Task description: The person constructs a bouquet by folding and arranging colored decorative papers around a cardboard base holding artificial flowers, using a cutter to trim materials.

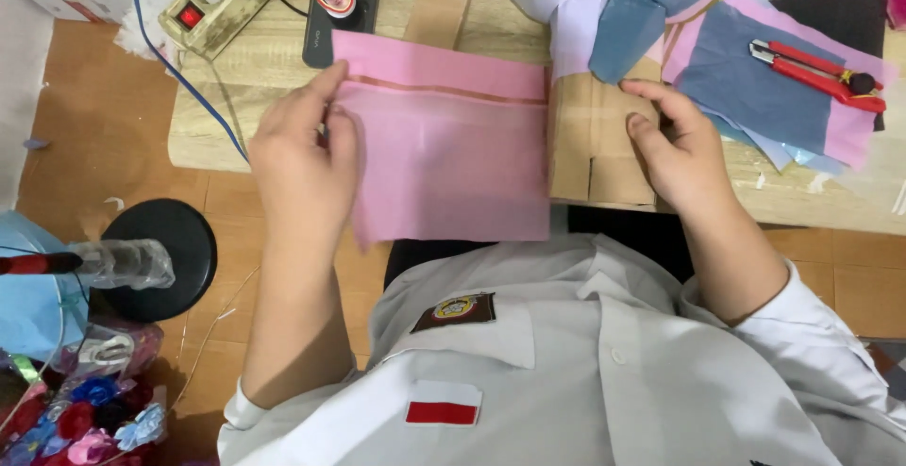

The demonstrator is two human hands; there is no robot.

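Pinching pink paper, left hand, right hand on cardboard

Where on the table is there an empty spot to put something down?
Bare wood shows on the table between the power strip and the pink sheet, and along the near right edge below the red cutter. The right side is crowded with coloured sheets.

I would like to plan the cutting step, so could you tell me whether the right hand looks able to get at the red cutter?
Probably yes: the right hand rests on brown card, and the red cutter lies uncovered on blue paper beside it.
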